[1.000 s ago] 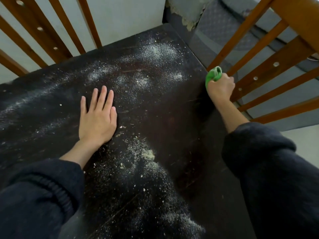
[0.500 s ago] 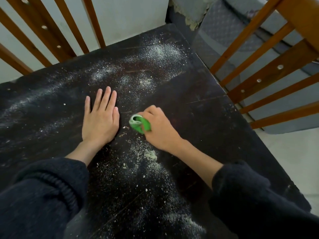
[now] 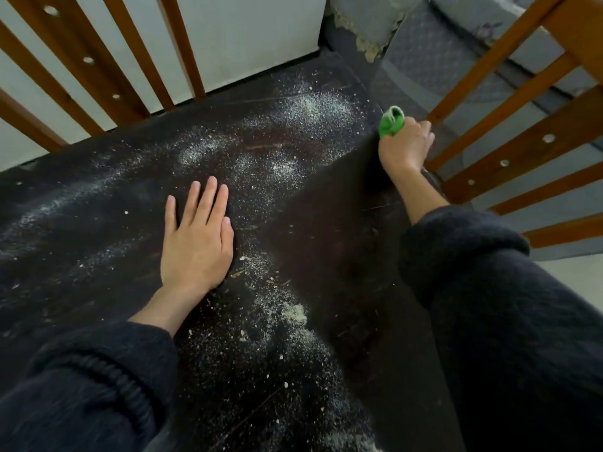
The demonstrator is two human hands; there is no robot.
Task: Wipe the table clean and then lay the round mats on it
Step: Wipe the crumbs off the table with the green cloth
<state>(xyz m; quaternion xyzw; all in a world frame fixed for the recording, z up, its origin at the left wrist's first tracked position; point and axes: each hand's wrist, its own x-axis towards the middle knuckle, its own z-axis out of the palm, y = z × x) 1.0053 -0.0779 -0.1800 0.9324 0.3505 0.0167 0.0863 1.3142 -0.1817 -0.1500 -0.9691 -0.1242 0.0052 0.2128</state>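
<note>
At the table's [image 3: 326,256] right edge, right hand [image 3: 404,148] grips green cloth [image 3: 391,123]; left hand [image 3: 195,243] lies flat.

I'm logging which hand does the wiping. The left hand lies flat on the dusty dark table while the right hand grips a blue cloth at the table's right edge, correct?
One detail is off: the cloth is green, not blue, as the head view shows. The rest holds: the left hand lies flat on the dusty dark table, and the right hand grips the cloth at the table's right edge.

- No readable text, label, brand, number or sign anywhere on the dark table [image 3: 342,243].
- Nothing legible on the green cloth [image 3: 391,123] at the table's right edge either.
</note>
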